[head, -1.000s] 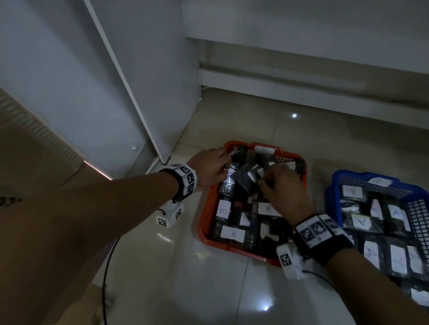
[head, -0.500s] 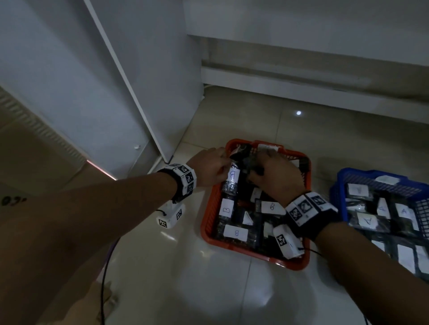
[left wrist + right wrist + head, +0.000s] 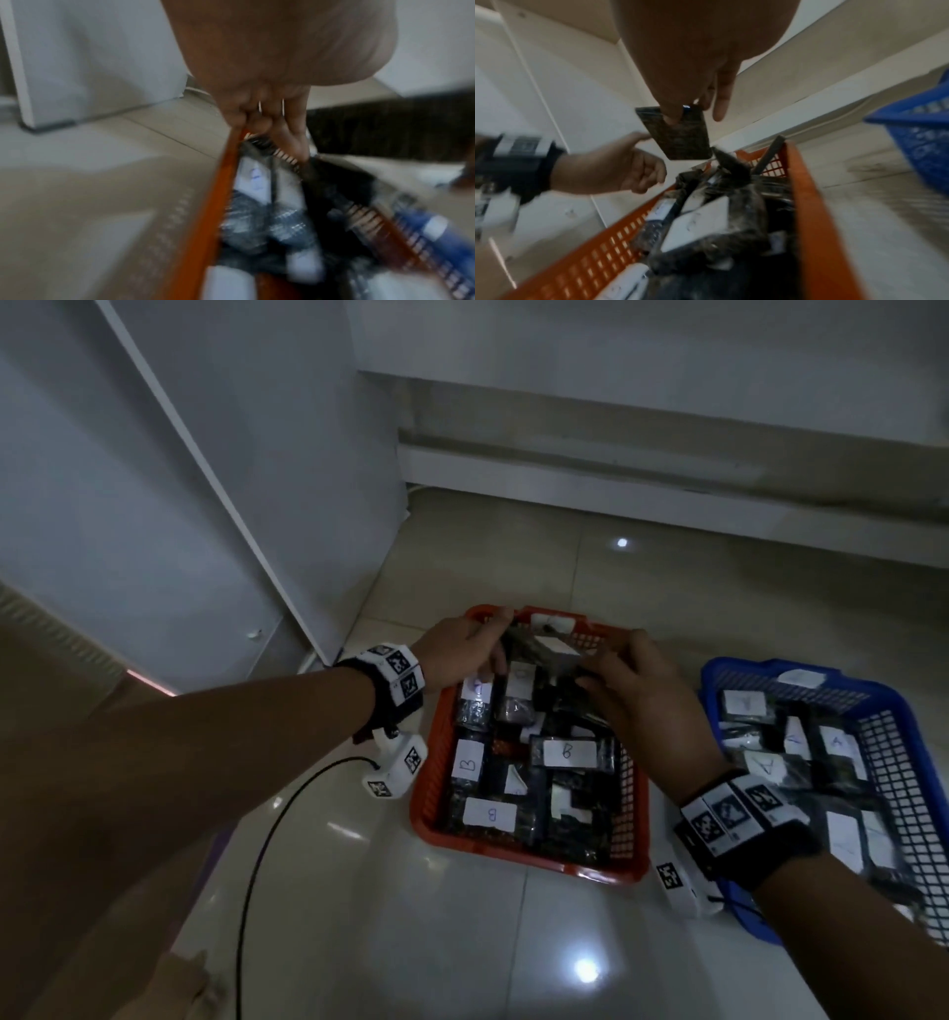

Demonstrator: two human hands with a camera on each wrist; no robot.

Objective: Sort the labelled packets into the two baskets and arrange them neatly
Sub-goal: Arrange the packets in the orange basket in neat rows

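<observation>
Two baskets (image 3: 524, 845) (image 3: 904, 762) (orange, blue), two hands (image 3: 462, 654) (image 3: 642, 706)

Two packet-filled baskets side by side on the floor (image 3: 462, 942): one basket (image 3: 518, 847) left, other basket (image 3: 893, 742) right.

Indoor room: tiled floor (image 3: 513, 567), skirting (image 3: 616, 485)
</observation>
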